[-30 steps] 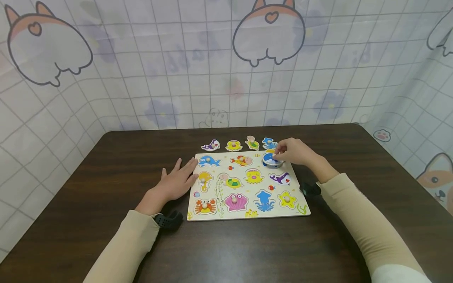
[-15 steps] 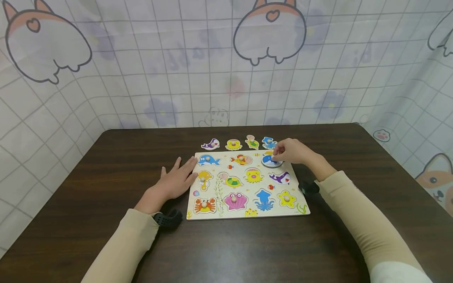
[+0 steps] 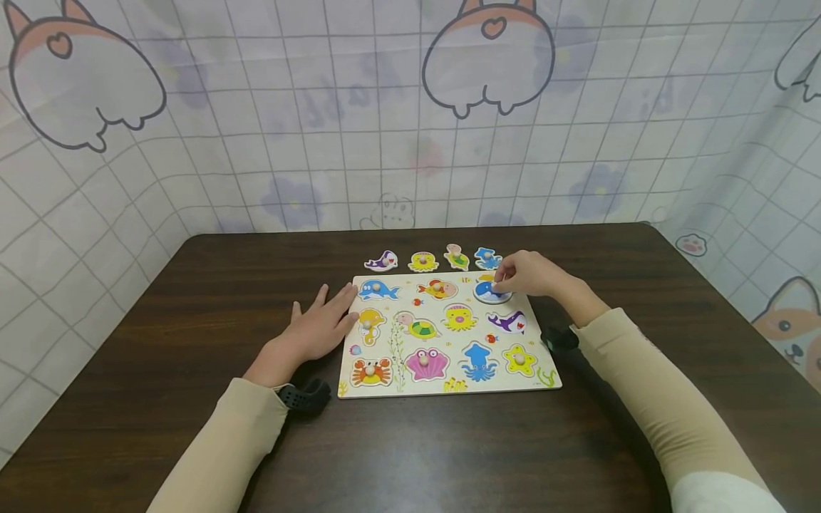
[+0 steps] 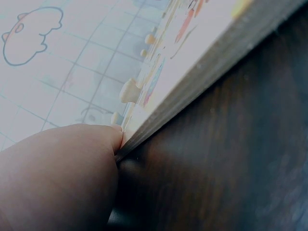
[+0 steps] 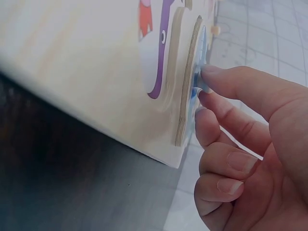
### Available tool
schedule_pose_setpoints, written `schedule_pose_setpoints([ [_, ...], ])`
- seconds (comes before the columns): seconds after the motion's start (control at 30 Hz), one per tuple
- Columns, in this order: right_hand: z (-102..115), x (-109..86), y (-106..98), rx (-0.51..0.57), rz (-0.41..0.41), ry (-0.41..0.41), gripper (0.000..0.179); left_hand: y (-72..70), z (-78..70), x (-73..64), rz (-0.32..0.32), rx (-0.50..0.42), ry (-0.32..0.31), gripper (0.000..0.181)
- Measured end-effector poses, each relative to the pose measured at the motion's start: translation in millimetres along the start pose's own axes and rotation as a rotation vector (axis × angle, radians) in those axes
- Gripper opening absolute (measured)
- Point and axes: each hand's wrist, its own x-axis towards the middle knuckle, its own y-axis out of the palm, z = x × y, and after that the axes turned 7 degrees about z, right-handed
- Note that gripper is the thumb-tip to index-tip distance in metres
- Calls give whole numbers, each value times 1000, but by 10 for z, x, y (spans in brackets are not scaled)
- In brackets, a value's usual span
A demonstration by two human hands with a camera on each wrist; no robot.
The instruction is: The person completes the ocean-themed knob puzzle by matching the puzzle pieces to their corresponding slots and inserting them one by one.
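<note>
My right hand (image 3: 537, 274) pinches the small knob of a rounded blue-and-white puzzle piece (image 3: 492, 293) between thumb and fingertips. That piece lies over the upper right corner of a pale wooden peg puzzle board (image 3: 500, 387). In the right wrist view its wooden edge (image 5: 186, 91) stands proud of the board's face. The ring and little fingers curl toward the palm there. My left hand (image 3: 312, 331) is spread flat, its fingertips on the board's upper left edge. In the left wrist view, the hand (image 4: 57, 178) meets the edge of the board beside a wooden knob (image 4: 129, 91).
Behind the board, loose pieces lie in a row: a purple whale (image 3: 382, 261), a yellow octopus (image 3: 423, 263), a turtle (image 3: 457, 258) and a blue squid (image 3: 488, 258). Seated knobbed pieces include a crab (image 3: 378, 374), a pink shell (image 3: 427, 365) and a starfish (image 3: 520, 361).
Over the last second the blue-and-white piece has come to lie a little flatter over the board, still pinched by my right hand. My left hand keeps its place at the board's edge.
</note>
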Motion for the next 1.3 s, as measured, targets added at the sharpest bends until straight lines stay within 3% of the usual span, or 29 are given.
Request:
schedule_pose_setpoints([
  [0.7,-54,17,-5,-10,8,13,18,11,12,11,-11,10,5,65],
  [1.03,-121,-82,-153,93,-131,-30,20,1,12,3,-12,11,11,65],
  [1.3,-130,3,-183,172,-203,-16,23,3,-1,-8,-11,5,10,65],
])
